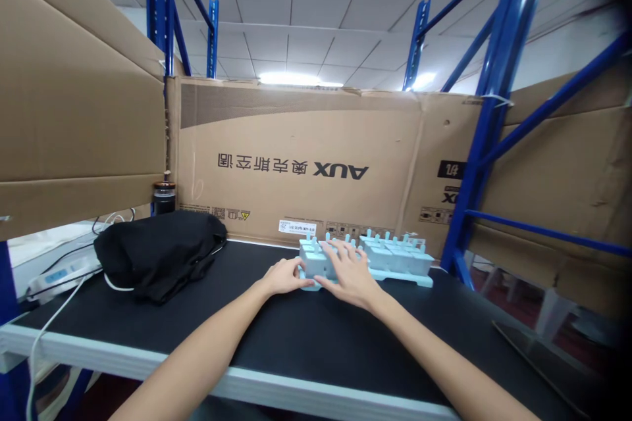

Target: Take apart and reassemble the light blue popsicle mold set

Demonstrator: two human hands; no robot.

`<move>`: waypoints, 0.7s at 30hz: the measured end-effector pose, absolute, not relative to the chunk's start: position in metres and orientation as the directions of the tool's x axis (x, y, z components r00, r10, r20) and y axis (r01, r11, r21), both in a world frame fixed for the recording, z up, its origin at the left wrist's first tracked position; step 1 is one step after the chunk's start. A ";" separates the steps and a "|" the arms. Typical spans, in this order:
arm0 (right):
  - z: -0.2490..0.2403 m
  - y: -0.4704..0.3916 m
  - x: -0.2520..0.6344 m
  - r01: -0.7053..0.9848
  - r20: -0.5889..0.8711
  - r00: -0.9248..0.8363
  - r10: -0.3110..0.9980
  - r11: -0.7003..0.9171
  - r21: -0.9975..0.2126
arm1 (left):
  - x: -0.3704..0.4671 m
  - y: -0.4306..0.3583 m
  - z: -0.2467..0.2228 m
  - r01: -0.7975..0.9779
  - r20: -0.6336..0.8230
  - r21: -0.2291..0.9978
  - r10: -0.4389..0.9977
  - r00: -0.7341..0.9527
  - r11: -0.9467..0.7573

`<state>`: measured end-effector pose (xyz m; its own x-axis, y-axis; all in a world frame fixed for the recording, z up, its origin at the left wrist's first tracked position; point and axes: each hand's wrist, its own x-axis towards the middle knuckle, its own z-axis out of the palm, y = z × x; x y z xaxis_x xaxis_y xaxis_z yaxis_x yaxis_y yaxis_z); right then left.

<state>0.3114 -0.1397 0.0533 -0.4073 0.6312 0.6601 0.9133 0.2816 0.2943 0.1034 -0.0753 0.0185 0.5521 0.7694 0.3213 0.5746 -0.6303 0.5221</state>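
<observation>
Near the middle of the black tabletop stands a light blue popsicle mold (311, 265), its stick handles pointing up. My left hand (285, 276) is closed around the mold's left end, the thumb along its lower front edge. My right hand (353, 276) lies over the mold's front and top with its fingers spread, touching it and covering its right part. Just to the right and slightly behind stands a second light blue popsicle mold (397, 260), upright on its base tray, with several handles on top.
On the left lies a black cloth bundle (162, 250), with a dark cylinder (164, 197) behind it and a white power strip (64, 276) with cables beside it. Cardboard (296, 125) walls the back. A blue rack post (486, 105) rises on the right. A dark flat panel (536, 362) lies at the front right.
</observation>
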 end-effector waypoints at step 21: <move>0.021 -0.093 0.530 0.746 0.420 0.647 0.636 -0.415 -0.520 | 0.103 -0.086 0.028 0.714 0.305 0.439 0.838 0.452 -0.545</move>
<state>0.5298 -0.0929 0.0209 0.6470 0.6361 0.4205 0.7463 -0.4151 -0.5203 0.1030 -0.0863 0.0284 0.4524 0.8382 0.3047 0.7145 -0.5451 0.4387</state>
